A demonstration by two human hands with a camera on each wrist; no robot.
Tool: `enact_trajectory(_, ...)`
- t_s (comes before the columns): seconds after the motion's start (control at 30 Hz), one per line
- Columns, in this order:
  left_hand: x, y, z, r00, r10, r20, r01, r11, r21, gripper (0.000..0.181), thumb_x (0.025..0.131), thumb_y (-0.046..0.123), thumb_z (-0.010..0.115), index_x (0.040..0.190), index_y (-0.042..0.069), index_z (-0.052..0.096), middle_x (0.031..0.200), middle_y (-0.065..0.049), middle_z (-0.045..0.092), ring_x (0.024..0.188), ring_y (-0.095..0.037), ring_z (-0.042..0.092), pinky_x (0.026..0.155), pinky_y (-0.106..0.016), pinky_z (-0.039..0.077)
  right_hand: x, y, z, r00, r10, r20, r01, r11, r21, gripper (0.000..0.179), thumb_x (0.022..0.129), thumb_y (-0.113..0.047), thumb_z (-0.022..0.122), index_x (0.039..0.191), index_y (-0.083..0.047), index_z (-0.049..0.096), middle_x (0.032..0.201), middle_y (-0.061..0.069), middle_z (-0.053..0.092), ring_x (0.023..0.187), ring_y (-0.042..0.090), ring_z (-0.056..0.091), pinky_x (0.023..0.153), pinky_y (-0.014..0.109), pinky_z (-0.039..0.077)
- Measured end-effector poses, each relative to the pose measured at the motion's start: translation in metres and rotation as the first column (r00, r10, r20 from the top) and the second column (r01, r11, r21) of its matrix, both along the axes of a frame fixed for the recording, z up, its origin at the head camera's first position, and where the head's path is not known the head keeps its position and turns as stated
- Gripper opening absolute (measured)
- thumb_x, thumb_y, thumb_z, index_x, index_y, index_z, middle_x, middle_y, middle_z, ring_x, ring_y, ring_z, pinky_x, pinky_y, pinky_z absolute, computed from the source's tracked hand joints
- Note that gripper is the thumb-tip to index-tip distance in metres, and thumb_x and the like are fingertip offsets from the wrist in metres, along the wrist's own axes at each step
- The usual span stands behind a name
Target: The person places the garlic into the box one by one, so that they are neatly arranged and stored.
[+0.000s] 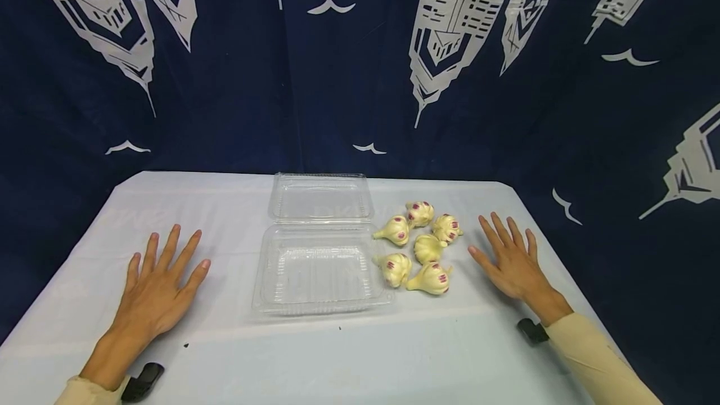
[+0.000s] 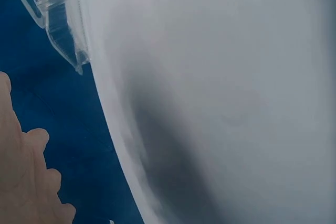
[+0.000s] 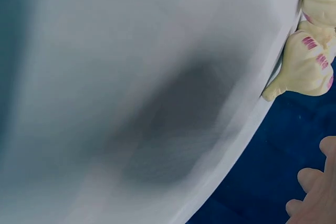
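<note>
A clear plastic clamshell container (image 1: 323,302) lies with its lid (image 1: 322,197) folded back, in the middle of the table. Just right of it, several garlic bulbs (image 1: 429,249) with purple marks sit in a loose cluster; the nearest left one overlaps the container's right rim in the head view. My left hand (image 1: 160,289), palm down with fingers spread, is over the table left of the container and holds nothing. To the right of the garlic, my right hand (image 1: 514,267) is likewise palm down, fingers spread. In the right wrist view, a garlic bulb (image 3: 304,66) shows at the upper right.
A white cloth covers the table (image 1: 225,355). Behind it hangs a dark blue curtain (image 1: 337,92) printed with white buildings. Each wrist wears a black camera, such as the left wrist camera (image 1: 143,382). A tiny dark speck (image 1: 186,345) lies near the left wrist.
</note>
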State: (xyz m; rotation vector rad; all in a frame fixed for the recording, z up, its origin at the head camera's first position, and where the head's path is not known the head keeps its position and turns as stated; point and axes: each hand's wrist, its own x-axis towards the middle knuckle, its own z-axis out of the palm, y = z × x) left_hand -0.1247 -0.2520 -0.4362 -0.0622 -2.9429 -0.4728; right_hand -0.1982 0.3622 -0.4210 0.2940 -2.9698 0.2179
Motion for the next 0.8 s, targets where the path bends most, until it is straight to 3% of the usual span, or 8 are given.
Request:
enact_trajectory(0.43,-0.004,0.015,0.014,0.997,-0.072,-0.006,0.073,0.995,0.061,0.066,0.107,0.052,0.029,0.162,0.023,0.011,0.168,-0.019,0.001,0.152,-0.046,-0.013,0.115,-0.071,-0.008,-0.014,-0.01,0.003,0.999,0.043,-0.01,-0.043,0.999,-0.006,0.076,0.102,-0.057,0.041,0.162,-0.02,0.014,0.167,0.019,0.013,0.152,0.048,0.004,0.114,0.072,-0.003)
enact_trajectory(0.8,-0.007,0.034,0.024,0.988,-0.143,0.053,0.135,0.983,0.128,0.067,0.106,0.055,0.031,0.163,0.026,0.008,0.17,-0.011,-0.004,0.152,-0.048,-0.012,0.115,-0.071,-0.002,-0.023,-0.018,0.008,0.997,0.074,-0.004,-0.074,0.997,-0.005,0.073,0.104,-0.052,0.044,0.162,-0.022,0.014,0.167,0.017,0.013,0.15,0.05,0.008,0.115,0.071,-0.003)
